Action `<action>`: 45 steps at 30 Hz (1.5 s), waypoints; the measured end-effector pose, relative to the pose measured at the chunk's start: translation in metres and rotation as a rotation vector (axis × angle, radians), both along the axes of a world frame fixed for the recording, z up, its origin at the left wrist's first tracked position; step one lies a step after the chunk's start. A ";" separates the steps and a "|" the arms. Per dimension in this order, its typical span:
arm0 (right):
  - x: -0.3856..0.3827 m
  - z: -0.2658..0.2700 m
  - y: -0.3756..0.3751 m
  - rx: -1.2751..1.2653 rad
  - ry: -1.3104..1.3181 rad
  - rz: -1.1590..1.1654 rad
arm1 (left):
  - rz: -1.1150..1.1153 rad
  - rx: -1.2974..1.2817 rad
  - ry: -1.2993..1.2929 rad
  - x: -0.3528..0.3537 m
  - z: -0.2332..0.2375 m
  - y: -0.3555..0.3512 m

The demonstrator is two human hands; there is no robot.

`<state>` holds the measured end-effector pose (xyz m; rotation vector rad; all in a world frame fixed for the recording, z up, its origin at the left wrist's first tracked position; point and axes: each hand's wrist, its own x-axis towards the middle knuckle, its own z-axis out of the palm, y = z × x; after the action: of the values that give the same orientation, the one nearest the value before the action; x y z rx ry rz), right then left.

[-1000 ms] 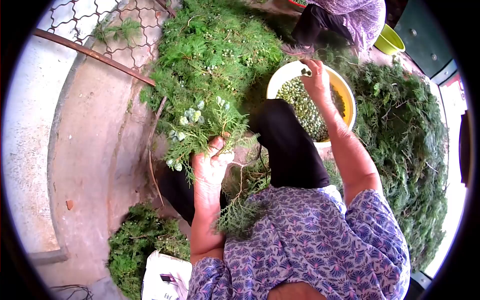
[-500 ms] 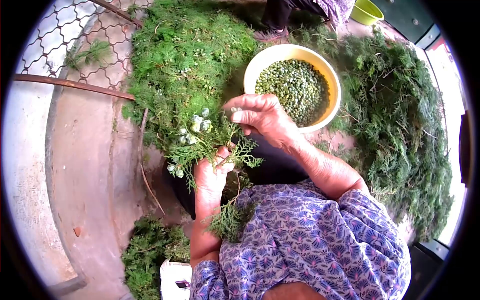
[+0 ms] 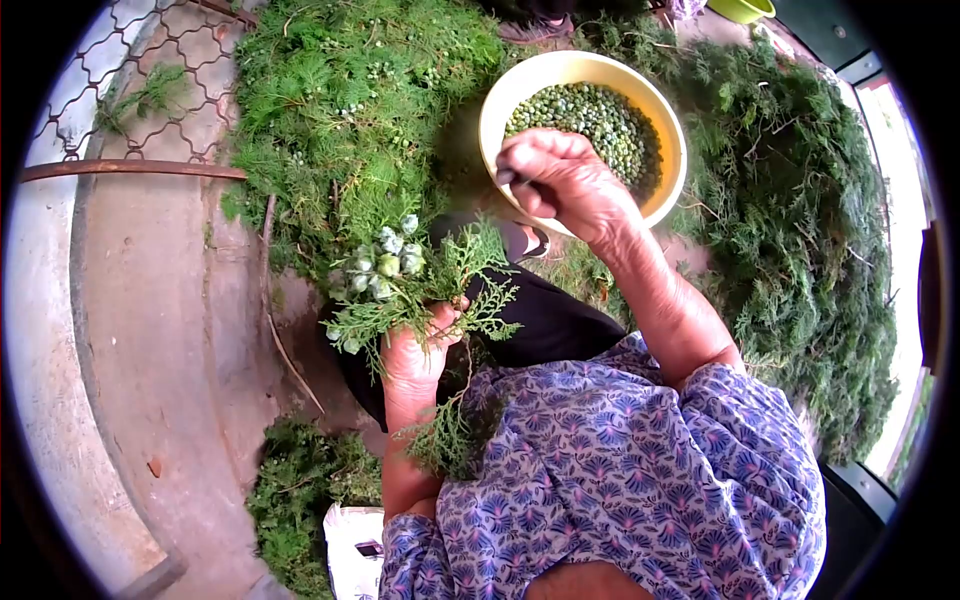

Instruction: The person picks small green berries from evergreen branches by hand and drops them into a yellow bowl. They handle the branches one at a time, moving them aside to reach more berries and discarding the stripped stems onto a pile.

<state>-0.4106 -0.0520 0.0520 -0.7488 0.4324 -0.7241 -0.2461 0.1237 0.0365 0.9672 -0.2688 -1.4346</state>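
Observation:
My left hand [image 3: 415, 355] is closed round the stem of a leafy conifer sprig [image 3: 478, 262], low in front of my lap. Pale green, bluish cones [image 3: 388, 264] cluster on the sprig's left side. Over the near left rim of a yellow basin [image 3: 673, 165], my right hand [image 3: 580, 190] is raised with its fingers curled together. Whatever those fingers hold, if anything, is hidden. Many small green cones [image 3: 600, 112] lie heaped inside the basin. A loose frond [image 3: 445, 440] hangs beside my left forearm.
Cut green branches [image 3: 350, 120] pile up ahead on the left, with a darker heap [image 3: 800, 230] to the right. A smaller pile [image 3: 300, 500] and a white bag [image 3: 352, 545] lie at lower left. Another person's shoe [image 3: 537, 30] shows beyond the basin. Wire mesh [image 3: 190, 60] stands upper left.
My right hand has moved up and right, away from the sprig to the basin's rim. My left hand stays low with the sprig, whose cones now face up more. The view has shifted slightly.

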 end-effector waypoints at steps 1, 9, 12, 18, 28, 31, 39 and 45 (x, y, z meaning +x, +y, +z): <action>0.005 0.010 0.003 -0.067 0.082 0.039 | -0.004 0.008 0.001 -0.001 -0.002 0.001; 0.010 0.022 -0.002 -0.528 0.307 0.621 | -0.005 0.108 -0.128 0.002 -0.016 0.005; 0.015 0.014 0.003 -0.491 0.285 0.602 | -0.022 0.092 -0.138 0.002 -0.017 0.003; 0.020 0.000 0.015 0.060 0.255 0.242 | -0.017 -0.010 0.059 0.007 -0.012 -0.006; 0.011 -0.010 -0.004 0.051 0.020 0.271 | 0.052 0.050 0.093 0.015 -0.028 0.003; 0.012 0.009 0.000 -0.341 0.281 0.442 | 0.045 0.048 0.168 0.014 -0.025 0.002; 0.017 -0.007 0.008 -0.439 0.311 0.233 | 0.010 0.025 0.114 0.011 -0.014 -0.008; -0.018 -0.032 -0.029 0.047 0.434 -0.264 | 0.062 0.022 0.115 0.003 -0.016 -0.011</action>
<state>-0.4284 -0.0813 0.0200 -0.8140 0.9530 -0.7937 -0.2431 0.1128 0.0203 0.8994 -0.1372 -1.4330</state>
